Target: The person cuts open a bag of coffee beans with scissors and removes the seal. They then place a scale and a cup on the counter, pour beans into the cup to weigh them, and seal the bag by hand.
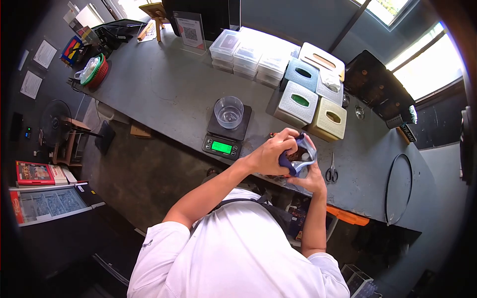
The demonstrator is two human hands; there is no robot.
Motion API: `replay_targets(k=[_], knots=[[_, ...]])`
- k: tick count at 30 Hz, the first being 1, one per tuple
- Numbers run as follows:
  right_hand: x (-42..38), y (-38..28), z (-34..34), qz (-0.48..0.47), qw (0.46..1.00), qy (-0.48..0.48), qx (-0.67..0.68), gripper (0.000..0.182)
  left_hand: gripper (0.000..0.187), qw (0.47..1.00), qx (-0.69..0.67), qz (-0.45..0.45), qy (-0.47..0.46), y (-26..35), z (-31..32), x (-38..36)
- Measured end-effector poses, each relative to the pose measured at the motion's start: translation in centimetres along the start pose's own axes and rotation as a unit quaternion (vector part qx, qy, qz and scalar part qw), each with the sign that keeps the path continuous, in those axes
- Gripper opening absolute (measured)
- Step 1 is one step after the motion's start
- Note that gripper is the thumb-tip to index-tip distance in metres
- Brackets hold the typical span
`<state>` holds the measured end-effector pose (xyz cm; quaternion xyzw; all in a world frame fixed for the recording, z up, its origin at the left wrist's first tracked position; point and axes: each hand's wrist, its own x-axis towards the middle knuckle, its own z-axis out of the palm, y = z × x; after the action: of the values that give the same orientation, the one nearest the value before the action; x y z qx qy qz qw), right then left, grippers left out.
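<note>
A dark blue pouch with a silvery lining [298,166] is held over the front edge of the counter, its mouth spread and facing up. My left hand [276,153] grips its rim on the left, fingers bent over the edge. On the other side, my right hand [313,180] clasps the pouch, thumb at the front. Something brown shows inside, too small to name. Left of the hands, a black digital scale [242,130] with a green lit display carries a clear plastic cup [229,113]. Scissors [332,171] lie to the right of my right hand.
Tissue boxes [296,103] stand behind the hands, next to stacked clear plastic containers [233,47]. A thin black hoop [398,188] rests at the counter's right end. At the far left are a red and green basket [99,74] and a standing fan [55,119].
</note>
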<state>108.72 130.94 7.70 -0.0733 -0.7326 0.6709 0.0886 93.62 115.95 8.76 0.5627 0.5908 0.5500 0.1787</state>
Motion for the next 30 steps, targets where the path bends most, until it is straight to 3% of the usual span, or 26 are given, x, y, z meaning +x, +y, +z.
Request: replay_targets(k=[1, 4, 9, 13, 16, 23, 26, 30], knots=[[0.0, 0.2, -0.2, 0.004, 1.0, -0.002, 0.014, 0.134, 0.052, 0.999, 0.028, 0.031, 0.015, 0.5, -0.2, 0.1], [0.3, 0.1, -0.5, -0.076, 0.997, -0.01, -0.031, 0.136, 0.052, 1.0, 0.023, 0.001, -0.013, 1.4, -0.9, 0.1], [0.4, 1.0, 0.4, -0.102, 0.994, 0.013, -0.031, 0.126, 0.052, 0.997, -0.072, -0.003, 0.039, 2.9, -1.5, 0.2], [0.5, 0.0, 1.3, -0.15, 0.988, -0.018, -0.013, 0.135, 0.06, 0.996, -0.082, -0.016, 0.042, 4.0, -2.3, -0.3], [0.7, -0.7, 2.1, -0.105, 0.993, -0.034, 0.031, 0.134, 0.065, 0.996, -0.055, -0.011, 0.064, 4.7, -2.7, -0.5], [1.4, -0.4, 1.8, -0.115, 0.993, 0.033, -0.004, 0.096, 0.082, 0.982, -0.135, 0.008, 0.131, 4.3, -2.9, -0.8], [1.7, -1.5, 2.2, -0.101, 0.992, 0.06, -0.043, 0.093, 0.087, 0.964, -0.213, -0.01, 0.158, 3.7, -2.5, -1.1], [1.8, -1.4, 3.4, -0.102, 0.989, 0.104, -0.02, 0.092, 0.09, 0.963, -0.189, -0.01, 0.19, 2.1, -1.9, -1.8]])
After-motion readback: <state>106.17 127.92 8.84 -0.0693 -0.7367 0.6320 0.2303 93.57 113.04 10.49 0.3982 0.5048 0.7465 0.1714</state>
